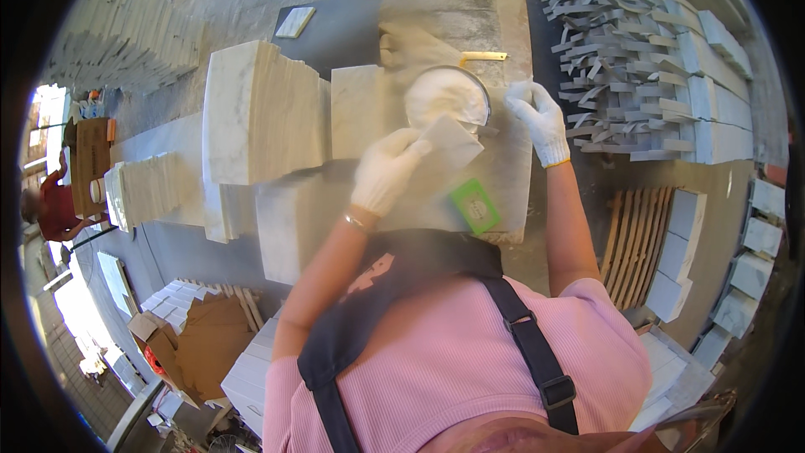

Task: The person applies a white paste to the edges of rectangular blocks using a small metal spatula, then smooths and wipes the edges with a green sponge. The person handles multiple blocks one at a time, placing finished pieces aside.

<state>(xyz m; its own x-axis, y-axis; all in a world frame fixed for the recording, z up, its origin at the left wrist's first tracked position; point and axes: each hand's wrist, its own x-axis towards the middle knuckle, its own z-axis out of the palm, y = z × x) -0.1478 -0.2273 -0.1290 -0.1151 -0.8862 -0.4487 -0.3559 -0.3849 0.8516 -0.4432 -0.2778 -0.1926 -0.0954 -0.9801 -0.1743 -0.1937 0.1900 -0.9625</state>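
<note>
I look down on the table (510,169), a stack of slabs (251,109) standing left of the bowl (485,92) near its right edge. At that edge, my right hand (539,117) curls its fingers; on what, if anything, I can't tell. My left hand (390,166) pinches the tile (453,144) by its left side, at the bowl's near rim; I'd keep that hold firm yet light, tile steady. A green box (475,206) lies toward the near right corner.

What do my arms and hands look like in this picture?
Your left hand and right hand wear white gloves. The right cuff has a yellow-orange edge. A shiny band circles the left wrist. Your pink, ribbed sleeves are short.
</note>
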